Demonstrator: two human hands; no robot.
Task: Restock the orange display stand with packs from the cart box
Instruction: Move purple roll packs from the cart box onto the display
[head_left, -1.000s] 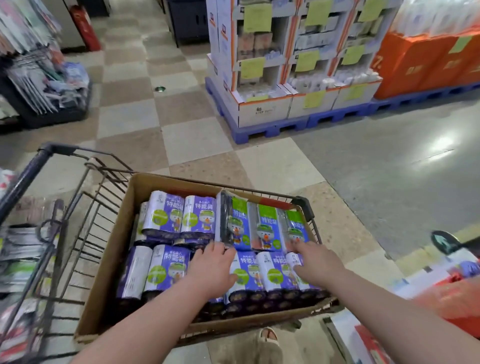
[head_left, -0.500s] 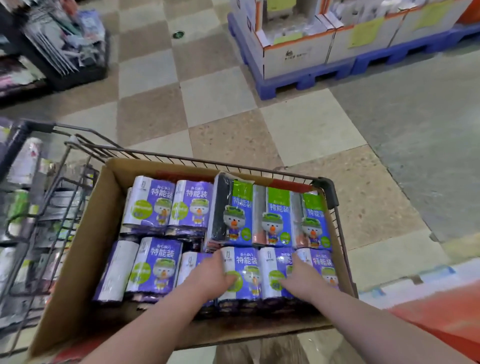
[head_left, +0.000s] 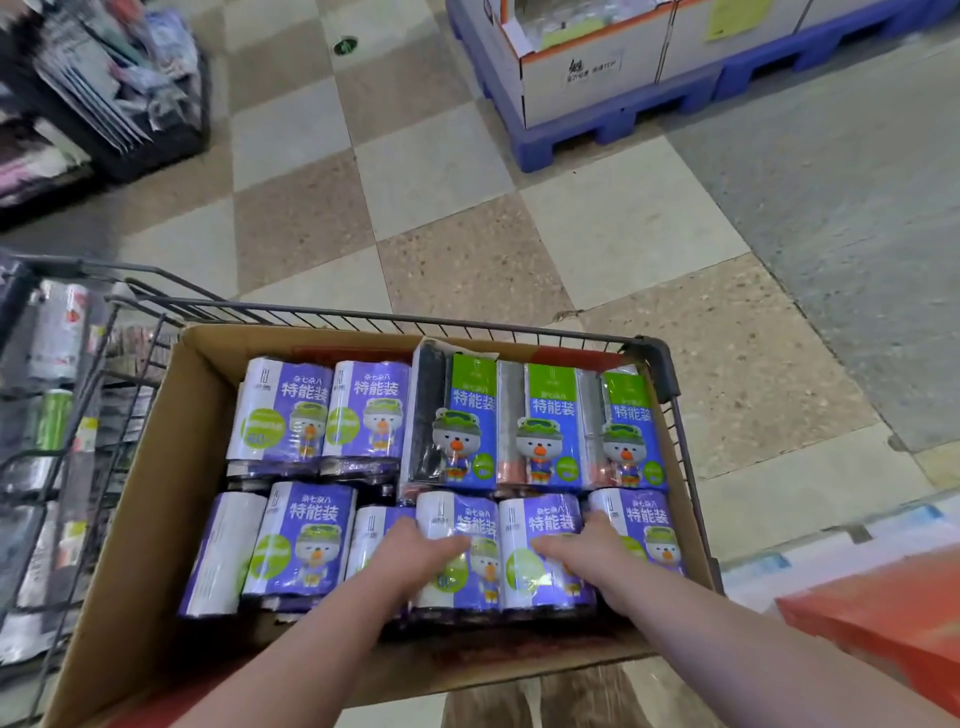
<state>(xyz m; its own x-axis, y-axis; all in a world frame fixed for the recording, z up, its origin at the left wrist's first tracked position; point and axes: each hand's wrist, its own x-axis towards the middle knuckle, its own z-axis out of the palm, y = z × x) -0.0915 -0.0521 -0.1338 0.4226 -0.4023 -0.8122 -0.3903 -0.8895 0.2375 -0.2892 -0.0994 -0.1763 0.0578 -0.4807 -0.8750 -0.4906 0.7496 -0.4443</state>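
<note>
hands: left hand (head_left: 415, 551) and right hand (head_left: 576, 545) apart, squeezing two purple packs (head_left: 540, 517) between them, thumbs on top, fingers hidden | packs: 6 o'clock row of box (head_left: 171, 467) in cart (head_left: 519, 327) | orange display stand (head_left: 883, 618): 4 o'clock | risk: glossy wrap, so the pair may buckle apart and one may drop.

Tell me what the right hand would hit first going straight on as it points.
The right hand, gripping the front purple packs, would probably meet the green-topped packs standing behind them first, though depth is unclear.
</note>
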